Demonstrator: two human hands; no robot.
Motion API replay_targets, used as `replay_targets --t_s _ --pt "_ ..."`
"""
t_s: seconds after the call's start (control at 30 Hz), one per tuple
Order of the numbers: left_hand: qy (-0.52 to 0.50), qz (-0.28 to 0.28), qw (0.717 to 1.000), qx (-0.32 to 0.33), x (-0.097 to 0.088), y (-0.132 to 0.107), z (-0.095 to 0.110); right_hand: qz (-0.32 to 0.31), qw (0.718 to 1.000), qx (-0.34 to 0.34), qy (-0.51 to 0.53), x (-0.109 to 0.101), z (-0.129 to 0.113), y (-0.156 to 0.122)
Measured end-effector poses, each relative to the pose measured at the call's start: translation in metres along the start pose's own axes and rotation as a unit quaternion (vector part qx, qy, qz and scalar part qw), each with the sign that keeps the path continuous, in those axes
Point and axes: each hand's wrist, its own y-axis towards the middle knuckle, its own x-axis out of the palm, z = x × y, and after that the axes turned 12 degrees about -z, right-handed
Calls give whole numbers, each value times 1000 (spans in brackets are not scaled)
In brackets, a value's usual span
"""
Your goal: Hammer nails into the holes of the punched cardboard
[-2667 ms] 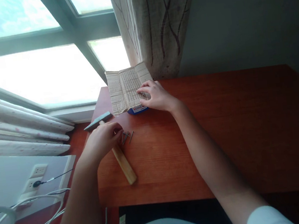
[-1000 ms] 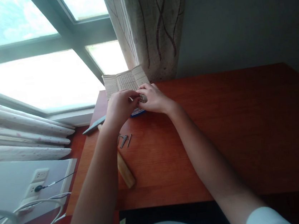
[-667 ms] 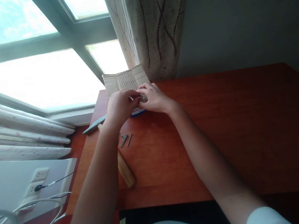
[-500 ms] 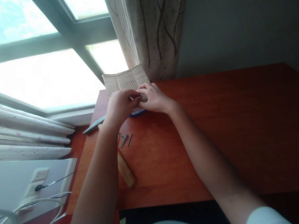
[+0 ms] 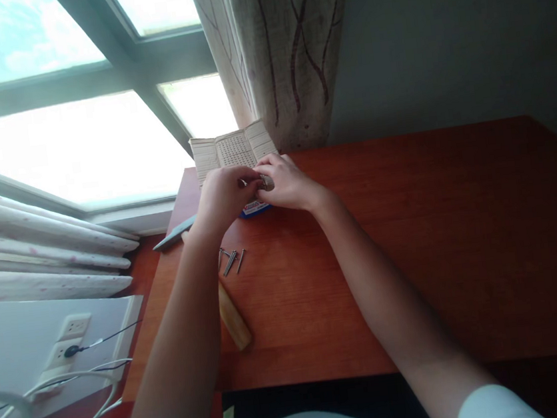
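Note:
Both hands meet at the far left of the red-brown wooden table (image 5: 412,234), over a small blue box (image 5: 254,208) with a folded paper sheet (image 5: 231,150) of dotted rows standing behind it. My left hand (image 5: 222,198) is closed, its fingertips pinching a thin nail that shows between the two hands. My right hand (image 5: 288,184) is curled, fingers pressed on the paper and box. Several loose nails (image 5: 231,261) lie on the table just under my left wrist.
A hammer with a pale wooden handle (image 5: 235,324) and grey head (image 5: 175,233) lies along the table's left edge, partly under my left forearm. A curtain (image 5: 286,54) hangs behind the box. Window, wall socket and white cables are at the left.
My left hand left the loose nails beside the hammer and rose to join my right hand at the box. Over the last second both hands stay nearly still.

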Motion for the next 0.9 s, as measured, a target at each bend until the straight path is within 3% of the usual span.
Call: replay_targets --t_s 0.17,0.33,0.5,0.57,0.67,0.73,0.77,0.9 --pt "2 11 1000 23 3 0 -2 1 1000 -1 -1 0 1 0" --pt "-11 88 996 31 5 -2 0 -6 1000 4 4 -1 0 0" --pt "-100 240 965 34 -21 -9 13 -8 1000 5 8 -2 -1 -1" --pt "-93 251 963 45 -37 -20 17 -10 1000 7 7 -3 -2 -1" --pt "-41 188 981 20 -56 -48 13 -11 1000 9 8 -3 -2 -1" --pt "7 104 994 -20 -60 -69 2 -10 1000 11 8 -3 -2 -1" --pt "25 43 998 -34 -60 -78 -6 -10 1000 12 7 -3 -2 -1" --pt "101 -96 986 -90 -47 -101 -35 -13 1000 16 1 -3 -2 -1"
